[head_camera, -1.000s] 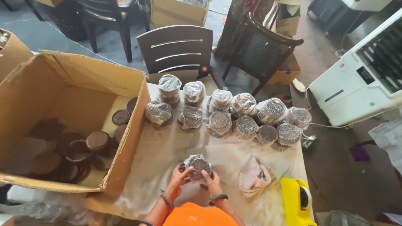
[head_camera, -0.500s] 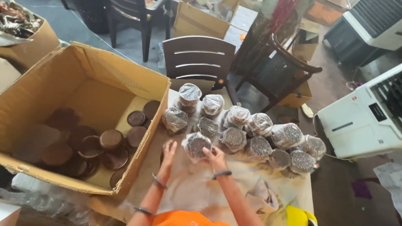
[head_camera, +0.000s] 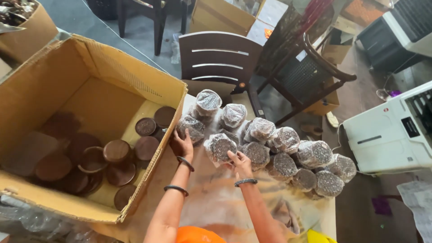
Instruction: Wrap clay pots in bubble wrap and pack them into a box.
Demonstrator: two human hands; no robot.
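My right hand (head_camera: 240, 163) holds a clear plastic-wrapped stack of dark round discs (head_camera: 219, 147) at the near edge of a group of several such wrapped stacks (head_camera: 279, 153) on the table. My left hand (head_camera: 184, 143) reaches forward with fingers apart and touches another wrapped stack (head_camera: 191, 128) beside the box. Both wrists wear dark bangles.
A large open cardboard box (head_camera: 126, 76) at the left holds several loose brown round discs (head_camera: 117, 150). A sheet of plastic (head_camera: 216, 202) covers the table. Two dark chairs (head_camera: 220, 58) stand beyond it, more cardboard boxes farther back, and a white machine (head_camera: 387, 135) at the right.
Both hands moved forward from the near table edge, carrying the wrapped stack to the group. The left hand let go and reached to the stack by the box.
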